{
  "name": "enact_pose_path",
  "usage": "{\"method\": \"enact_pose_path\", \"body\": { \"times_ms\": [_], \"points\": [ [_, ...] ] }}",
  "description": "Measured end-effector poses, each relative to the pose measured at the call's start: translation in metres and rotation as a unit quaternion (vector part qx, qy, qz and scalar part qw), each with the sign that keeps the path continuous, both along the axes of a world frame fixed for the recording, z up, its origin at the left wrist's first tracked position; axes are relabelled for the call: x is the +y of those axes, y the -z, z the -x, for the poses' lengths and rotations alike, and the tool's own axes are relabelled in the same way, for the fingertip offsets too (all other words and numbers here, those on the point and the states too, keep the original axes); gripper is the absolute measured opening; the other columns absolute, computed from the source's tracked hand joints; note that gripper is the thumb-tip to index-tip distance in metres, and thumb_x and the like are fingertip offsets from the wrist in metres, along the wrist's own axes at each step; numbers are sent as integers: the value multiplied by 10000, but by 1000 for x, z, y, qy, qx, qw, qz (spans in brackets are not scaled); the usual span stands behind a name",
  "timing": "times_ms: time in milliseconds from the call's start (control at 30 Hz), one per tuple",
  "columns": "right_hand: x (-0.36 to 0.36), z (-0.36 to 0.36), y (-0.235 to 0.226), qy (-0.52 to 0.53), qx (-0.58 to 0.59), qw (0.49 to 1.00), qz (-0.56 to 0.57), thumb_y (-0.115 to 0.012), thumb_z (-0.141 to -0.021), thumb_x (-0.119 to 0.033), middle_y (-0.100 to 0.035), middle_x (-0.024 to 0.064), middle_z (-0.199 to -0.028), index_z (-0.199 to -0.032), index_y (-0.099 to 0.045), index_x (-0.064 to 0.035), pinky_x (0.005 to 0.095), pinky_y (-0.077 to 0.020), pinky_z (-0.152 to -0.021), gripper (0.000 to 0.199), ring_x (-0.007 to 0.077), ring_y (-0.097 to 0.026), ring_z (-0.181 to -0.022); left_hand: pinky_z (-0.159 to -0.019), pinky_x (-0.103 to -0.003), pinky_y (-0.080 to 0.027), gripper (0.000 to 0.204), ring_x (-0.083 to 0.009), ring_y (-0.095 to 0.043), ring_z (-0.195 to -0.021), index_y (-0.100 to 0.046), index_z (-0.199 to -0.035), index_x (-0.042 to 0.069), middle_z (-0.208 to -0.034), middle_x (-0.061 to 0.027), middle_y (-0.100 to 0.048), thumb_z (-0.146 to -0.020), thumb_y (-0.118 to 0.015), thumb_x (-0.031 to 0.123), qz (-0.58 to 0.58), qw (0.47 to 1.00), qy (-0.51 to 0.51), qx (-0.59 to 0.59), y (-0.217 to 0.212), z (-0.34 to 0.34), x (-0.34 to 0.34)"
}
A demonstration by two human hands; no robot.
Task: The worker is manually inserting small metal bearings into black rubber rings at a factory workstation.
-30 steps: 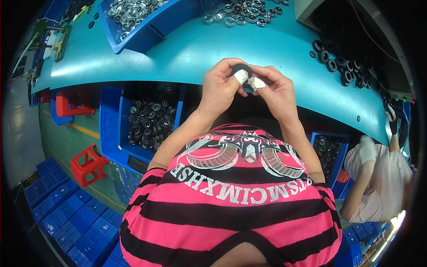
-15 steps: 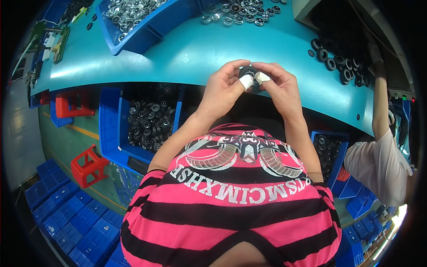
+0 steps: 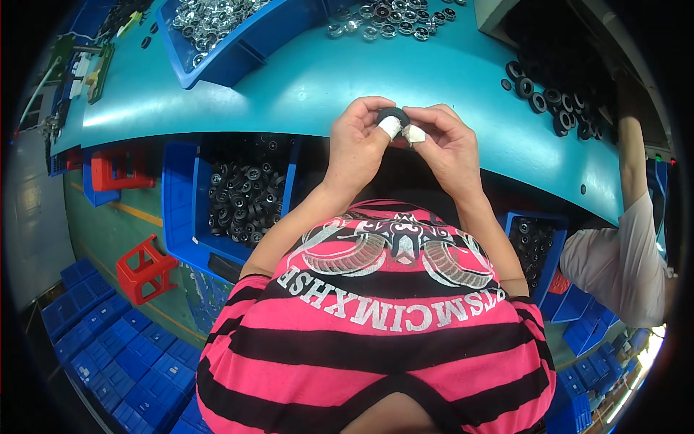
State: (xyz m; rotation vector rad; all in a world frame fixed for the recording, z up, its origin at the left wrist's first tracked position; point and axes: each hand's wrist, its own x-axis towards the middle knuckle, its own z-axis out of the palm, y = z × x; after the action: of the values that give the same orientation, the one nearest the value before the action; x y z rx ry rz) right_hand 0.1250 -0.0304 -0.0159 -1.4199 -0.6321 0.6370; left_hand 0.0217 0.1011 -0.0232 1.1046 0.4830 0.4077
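Both hands are pinching one black ring (image 3: 392,116) at the teal bench's (image 3: 289,87) near edge: left hand (image 3: 359,141) and right hand (image 3: 448,148) are clamping it between taped fingertips (image 3: 390,128), the ring sitting slightly nearer the left.

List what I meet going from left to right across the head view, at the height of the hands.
Red stool → blue bin of black rings → left hand → small black ring → right hand → co-worker's white sleeve.
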Motion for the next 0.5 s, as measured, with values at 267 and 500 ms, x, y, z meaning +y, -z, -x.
{"method": "enact_pose_path", "body": {
  "times_ms": [267,500],
  "points": [
    [-1,-8,7,12,34,999,5,-689,-869,46,-644,51,-1046,-1176,-732,-1,258,-568,-864,313,134,-669,-972,-830,-337,-618,272,-190,-699,-985,-563,-1234,-28,-1105,-144,-697,-971,-622,12,12,998,54,1,-1,-3,5],
    [-5,-12,1,-5,34,999,15,-689,-873,31,-642,43,-1053,-1179,-737,-12,264,-560,-888,312,128,-664,-995,-784,-294,-604,231,-164,-696,-932,-585,-1225,-43,-1075,-134,-705,-1009,-575,38,-16,997,81,10,-4,-4,7]
  ]
}}
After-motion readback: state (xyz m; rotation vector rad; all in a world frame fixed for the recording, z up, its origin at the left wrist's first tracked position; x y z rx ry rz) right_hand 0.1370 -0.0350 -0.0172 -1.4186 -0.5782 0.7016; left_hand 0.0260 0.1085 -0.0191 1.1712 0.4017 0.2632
